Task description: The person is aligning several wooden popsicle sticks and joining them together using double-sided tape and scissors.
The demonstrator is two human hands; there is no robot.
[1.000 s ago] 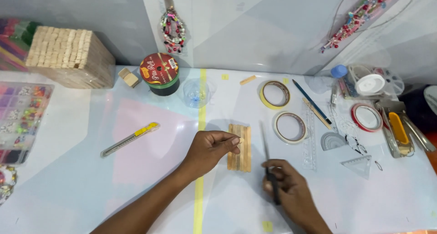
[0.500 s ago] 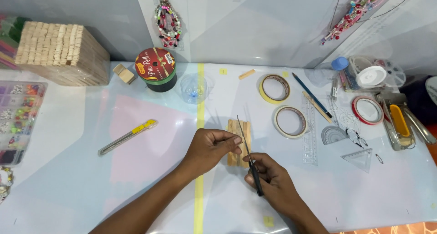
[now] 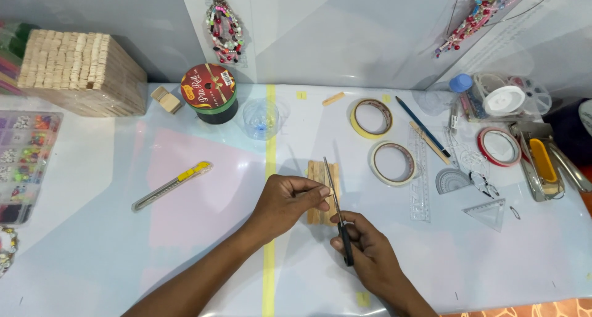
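We note the left hand (image 3: 287,203) resting on the tabletop (image 3: 92,243), its fingertips pinched on a small panel of wooden craft sticks (image 3: 322,190) laid side by side. The panel lies flat, just right of the yellow tape line (image 3: 269,138) that runs down the tabletop.

The right hand (image 3: 364,249) is clenched around the black handles of a pair of scissors (image 3: 338,212). The blades look shut or nearly so; they point away from us and lie across the right part of the stick panel, touching or just above it, we cannot tell which.

Around the stick panel:
- Just right of it, a roll of tape (image 3: 394,163); beyond that, a second, yellowish roll (image 3: 371,118).
- Further right, a clear ruler (image 3: 419,181), a protractor (image 3: 452,181) and a small set square (image 3: 488,213).
- Well left of it, a yellow utility knife (image 3: 172,185).
- Beyond it, near the wall, a round red-lidded tin (image 3: 209,92) and a clear plastic cup (image 3: 261,117).
- Far left and beyond, a large block of stacked wooden sticks (image 3: 77,70), with two small wooden cubes (image 3: 166,98) beside it.
- At the left edge, a compartmented bead tray (image 3: 24,156).
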